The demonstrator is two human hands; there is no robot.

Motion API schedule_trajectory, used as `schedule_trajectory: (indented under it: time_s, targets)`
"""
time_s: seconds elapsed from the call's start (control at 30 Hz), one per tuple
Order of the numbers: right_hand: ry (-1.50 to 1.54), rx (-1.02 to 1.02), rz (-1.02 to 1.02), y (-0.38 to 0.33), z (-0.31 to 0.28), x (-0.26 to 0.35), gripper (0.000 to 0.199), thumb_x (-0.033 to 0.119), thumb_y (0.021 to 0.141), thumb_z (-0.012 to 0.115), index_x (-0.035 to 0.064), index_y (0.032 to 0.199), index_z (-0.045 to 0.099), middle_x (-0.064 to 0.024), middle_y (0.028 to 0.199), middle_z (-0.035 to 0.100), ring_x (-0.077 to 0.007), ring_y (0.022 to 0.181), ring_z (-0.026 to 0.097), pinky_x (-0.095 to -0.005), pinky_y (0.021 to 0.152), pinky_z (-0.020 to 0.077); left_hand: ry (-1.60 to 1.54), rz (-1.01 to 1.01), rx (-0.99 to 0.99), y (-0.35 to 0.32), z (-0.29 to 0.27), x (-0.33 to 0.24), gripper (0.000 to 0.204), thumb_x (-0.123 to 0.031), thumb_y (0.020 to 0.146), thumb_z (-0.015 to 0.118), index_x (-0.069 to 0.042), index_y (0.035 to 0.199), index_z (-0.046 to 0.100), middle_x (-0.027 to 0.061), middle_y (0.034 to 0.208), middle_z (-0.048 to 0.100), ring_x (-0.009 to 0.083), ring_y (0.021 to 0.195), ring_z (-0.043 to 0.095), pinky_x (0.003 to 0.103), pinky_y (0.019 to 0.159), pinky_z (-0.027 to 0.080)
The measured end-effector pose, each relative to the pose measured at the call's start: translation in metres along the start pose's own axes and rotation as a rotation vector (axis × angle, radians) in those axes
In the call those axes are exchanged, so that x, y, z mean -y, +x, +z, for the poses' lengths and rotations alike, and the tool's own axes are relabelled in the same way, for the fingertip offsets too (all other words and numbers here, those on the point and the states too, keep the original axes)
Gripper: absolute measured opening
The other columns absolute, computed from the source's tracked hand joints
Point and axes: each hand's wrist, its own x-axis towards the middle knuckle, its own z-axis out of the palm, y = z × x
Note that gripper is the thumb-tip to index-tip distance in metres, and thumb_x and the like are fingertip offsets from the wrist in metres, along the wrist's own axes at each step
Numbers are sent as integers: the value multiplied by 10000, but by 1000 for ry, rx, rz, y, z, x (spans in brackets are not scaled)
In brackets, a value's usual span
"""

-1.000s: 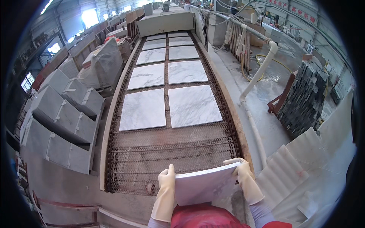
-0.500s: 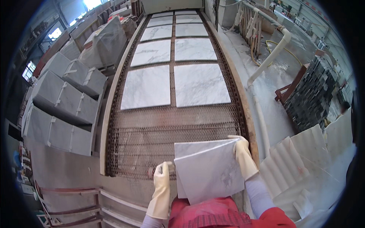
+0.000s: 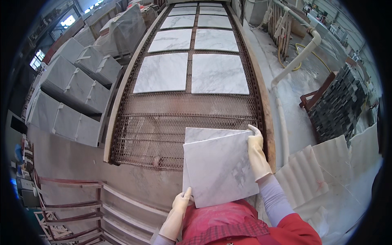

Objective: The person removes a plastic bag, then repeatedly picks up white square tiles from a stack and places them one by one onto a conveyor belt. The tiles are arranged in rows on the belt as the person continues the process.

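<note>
Two square white marble tiles with grey veining are held in front of my red apron (image 3: 220, 216). The front tile (image 3: 222, 173) faces me and is turned slightly against the rear tile (image 3: 200, 133), whose top and left edges show behind it. My right hand (image 3: 257, 153), in a cream rubber glove, grips them at the upper right corner. My left hand (image 3: 180, 206), gloved alike, closes on the lower left edge, thumb on the near side; its other fingers are partly hidden. Beyond the tiles runs a mesh conveyor belt (image 3: 143, 130).
Marble tiles (image 3: 220, 73) lie in two columns farther along the belt. Stacked grey slabs (image 3: 67, 116) stand at the left, above a reddish metal rack (image 3: 77, 204). At the right are a white pipe (image 3: 281, 130), a dark mosaic panel (image 3: 339, 106) and pale foam sheets (image 3: 306, 169).
My left hand has moved from near the tiles' upper left corner down to their lower left edge and taken hold. The held tiles and right hand appear higher in the picture; the view has shifted.
</note>
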Motion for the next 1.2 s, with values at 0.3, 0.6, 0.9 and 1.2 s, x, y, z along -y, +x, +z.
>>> schedule_trajectory:
  time_s: [0.3,0.6,0.9,1.2]
  targets:
    - [-448,12,-640,-93,-110,-47,233,170,796,690,83,1013,688,-118,980,690,-285,935,638,-384,861,483,-327,28,-66,-22,23,10,526,-487,855,634,-3,1054,579,96,929,631,172,822,624,315,732,507]
    - [-521,316,210,-147,-158,-94,525,511,921,514,39,1123,625,-172,1033,675,-294,834,682,-384,766,526,137,-80,-152,-50,44,-23,730,-579,840,561,-41,1328,479,188,1338,516,324,1246,477,399,1027,360]
    - [-170,573,454,-116,-150,-98,685,619,896,495,-45,1001,626,-149,795,689,-223,578,665,-269,461,492,-251,-93,97,-72,36,-57,552,-361,896,607,-28,1313,467,116,1266,532,241,1093,573,355,664,608]
    - [-144,558,434,-132,-154,-32,491,451,891,621,-39,906,631,-116,646,642,-174,425,579,-256,346,399,-314,-125,499,-85,0,-75,458,-353,919,595,-35,1239,524,98,1078,643,230,828,652,344,633,553]
